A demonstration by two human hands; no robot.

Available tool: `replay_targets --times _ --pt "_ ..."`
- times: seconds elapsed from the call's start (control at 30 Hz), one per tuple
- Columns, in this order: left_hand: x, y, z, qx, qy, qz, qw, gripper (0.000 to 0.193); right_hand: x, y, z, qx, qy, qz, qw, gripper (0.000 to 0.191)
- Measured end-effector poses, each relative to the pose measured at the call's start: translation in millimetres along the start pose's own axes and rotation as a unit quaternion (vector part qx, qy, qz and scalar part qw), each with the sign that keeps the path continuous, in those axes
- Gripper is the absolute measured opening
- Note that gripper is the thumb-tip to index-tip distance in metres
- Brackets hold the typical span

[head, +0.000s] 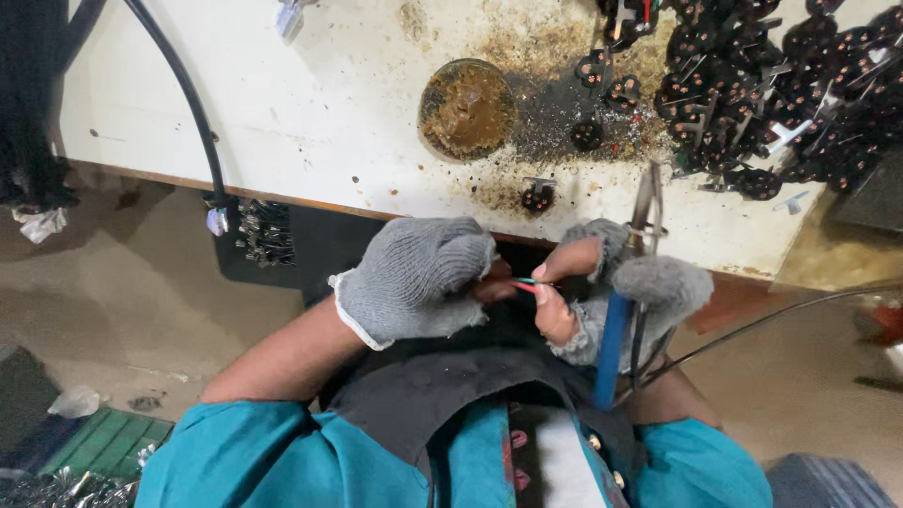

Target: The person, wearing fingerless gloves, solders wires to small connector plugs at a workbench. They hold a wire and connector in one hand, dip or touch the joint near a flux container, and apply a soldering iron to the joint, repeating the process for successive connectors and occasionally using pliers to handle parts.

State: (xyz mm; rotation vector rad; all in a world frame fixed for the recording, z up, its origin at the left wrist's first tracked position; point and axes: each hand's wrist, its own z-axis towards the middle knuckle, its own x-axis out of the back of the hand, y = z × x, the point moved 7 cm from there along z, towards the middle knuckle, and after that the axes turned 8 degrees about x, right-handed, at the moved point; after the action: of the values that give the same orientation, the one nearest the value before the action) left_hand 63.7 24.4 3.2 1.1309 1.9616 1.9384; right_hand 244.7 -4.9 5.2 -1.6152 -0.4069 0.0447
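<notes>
Head view: thin wires [523,283] between both gloved hands' fingertips [555,273].

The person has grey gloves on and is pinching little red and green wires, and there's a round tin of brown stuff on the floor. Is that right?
Not quite. The round tin of brown stuff sits on the white workbench, not on the floor, as the head view shows. The rest holds: grey gloves on the left hand and right hand, pinching the red and green wires.
</notes>
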Motion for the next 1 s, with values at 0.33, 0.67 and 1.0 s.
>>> replay_targets --times 0.33,0.67,1.0 --pt "1 0 -3 0.093 0.006 0.075 0.993 0.03 7 11 12 -0.14 -0.074 -0.015 0.987 0.015" --pt "-18 -17 -8 0.241 -0.015 -0.316 0.918 0.017 -1 18 -9 -0.011 0.041 0.097 0.994 0.021" --pt "2 1 -3 0.103 0.131 -0.14 0.976 0.012 -33 268 -95 -0.12 -0.209 0.172 0.955 0.021"
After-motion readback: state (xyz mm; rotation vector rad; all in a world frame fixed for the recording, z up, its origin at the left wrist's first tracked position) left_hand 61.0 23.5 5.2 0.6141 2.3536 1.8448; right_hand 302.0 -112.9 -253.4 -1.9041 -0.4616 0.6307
